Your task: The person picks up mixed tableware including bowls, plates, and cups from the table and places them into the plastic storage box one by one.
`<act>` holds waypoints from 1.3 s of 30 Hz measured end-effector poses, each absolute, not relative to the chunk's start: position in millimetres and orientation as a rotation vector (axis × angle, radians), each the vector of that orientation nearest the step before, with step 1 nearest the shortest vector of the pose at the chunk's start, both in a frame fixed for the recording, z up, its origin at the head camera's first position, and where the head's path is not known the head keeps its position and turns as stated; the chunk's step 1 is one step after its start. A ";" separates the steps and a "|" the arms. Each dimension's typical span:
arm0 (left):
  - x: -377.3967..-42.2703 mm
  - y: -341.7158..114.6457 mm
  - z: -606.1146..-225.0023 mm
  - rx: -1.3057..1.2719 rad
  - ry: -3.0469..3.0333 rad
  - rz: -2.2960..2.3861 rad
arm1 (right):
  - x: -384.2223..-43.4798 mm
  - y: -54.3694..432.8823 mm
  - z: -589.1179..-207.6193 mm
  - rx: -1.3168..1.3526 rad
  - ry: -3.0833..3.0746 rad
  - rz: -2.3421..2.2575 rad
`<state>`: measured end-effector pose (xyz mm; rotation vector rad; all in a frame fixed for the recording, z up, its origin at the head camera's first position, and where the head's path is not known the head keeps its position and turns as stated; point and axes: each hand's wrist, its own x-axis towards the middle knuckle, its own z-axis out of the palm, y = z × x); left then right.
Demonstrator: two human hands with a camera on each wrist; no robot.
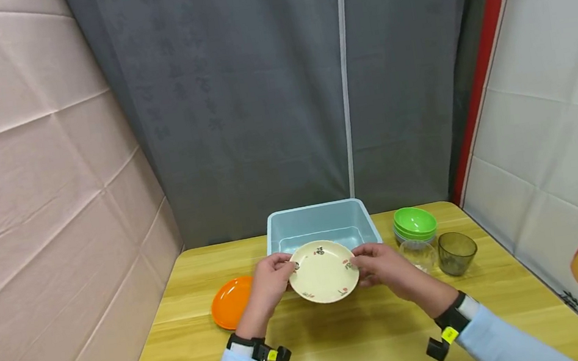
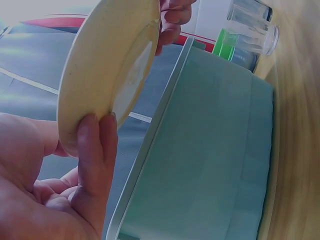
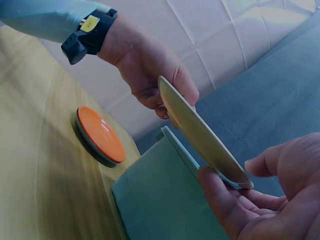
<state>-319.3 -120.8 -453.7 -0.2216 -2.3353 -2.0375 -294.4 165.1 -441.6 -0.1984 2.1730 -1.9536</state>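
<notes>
A cream plate (image 1: 323, 272) with small floral prints is held up by both hands above the table, before the light blue basin (image 1: 322, 216). My left hand (image 1: 272, 281) pinches its left rim, thumb on the upper face and fingers underneath, as the left wrist view shows. On the opposite rim, my right hand (image 1: 381, 266) pinches the plate the same way. In the right wrist view the plate (image 3: 200, 135) appears nearly edge-on, tilted, with the basin (image 3: 165, 195) beyond it.
An orange plate (image 1: 231, 303) lies left of the basin, stacked on a darker one in the right wrist view. Right of the basin stand stacked green bowls (image 1: 415, 221), a clear glass (image 1: 418, 255) and a smoky glass (image 1: 457, 252). A grey curtain (image 1: 255, 99) hangs behind the table.
</notes>
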 end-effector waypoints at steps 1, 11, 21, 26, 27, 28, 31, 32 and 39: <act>-319.4 -120.4 -454.1 -0.229 -2.335 -2.037 | -294.8 165.1 -441.8 -0.195 2.181 -1.953; -320.0 -124.9 -450.5 -0.270 -2.378 -2.017 | -302.3 162.0 -441.6 -0.171 2.203 -1.963; -309.9 -150.4 -445.5 -0.235 -2.380 -1.994 | -312.6 158.9 -436.9 -0.141 2.247 -1.940; -310.6 -174.6 -448.4 -0.123 -2.357 -1.957 | -323.5 162.3 -430.2 -0.139 2.265 -1.915; -311.0 -180.0 -450.1 -0.100 -2.359 -1.951 | -326.7 163.4 -428.3 -0.138 2.266 -1.908; -311.2 -185.1 -452.1 -0.075 -2.366 -1.942 | -330.5 164.5 -426.4 -0.133 2.267 -1.906; -312.3 -200.0 -459.6 -0.012 -2.383 -1.898 | -344.9 167.2 -420.4 -0.126 2.268 -1.904; -312.8 -204.5 -462.5 0.004 -2.388 -1.883 | -350.1 167.9 -417.8 -0.131 2.269 -1.902; -313.6 -222.5 -481.7 0.035 -2.423 -1.859 | -388.8 171.9 -401.0 -0.105 2.275 -1.875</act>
